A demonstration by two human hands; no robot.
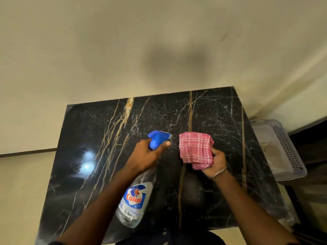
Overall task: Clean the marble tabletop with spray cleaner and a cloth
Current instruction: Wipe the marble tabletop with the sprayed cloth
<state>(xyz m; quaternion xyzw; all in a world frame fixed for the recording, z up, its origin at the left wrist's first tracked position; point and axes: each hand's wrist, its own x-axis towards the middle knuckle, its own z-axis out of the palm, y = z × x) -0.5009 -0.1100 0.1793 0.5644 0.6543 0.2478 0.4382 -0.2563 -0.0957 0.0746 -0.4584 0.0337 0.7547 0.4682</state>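
1. two bare forearms reach in from the bottom edge, the left forearm (99, 200) and the right forearm (247, 200), with a strip of dark clothing (169, 239) between them at the frame's edge.
2. left grip (146, 156) is wrapped round the neck of a clear spray bottle (134, 200), just below its blue trigger head (158, 137); one fingertip with its nail showing lies just under the nozzle.
3. the bottle is tilted, base toward the camera and nozzle pointing away and to the right, toward the cloth. it is held over the middle of the bench.
4. its blue-and-white label reads "colin" in red letters; the smaller print below is too blurred to read.
5. right grip (215, 165) clutches a bunched pink checked cloth (194, 149), fingers curled round its near lower end. the cloth is just right of the nozzle; whether it touches the bench i cannot tell.
6. a thin thread bracelet (218, 173) circles the right wrist.
7. the black marble bench (221, 121) has gold and white veins running away from the camera, fine pale specks across its far half, and a bright light reflection (86, 165) on its left side.
8. a pale perforated plastic basket (283, 147) sits beside the bench's right edge.
9. a cream wall (123, 50) rises behind, with a soft dark shadow (177, 62) on it.
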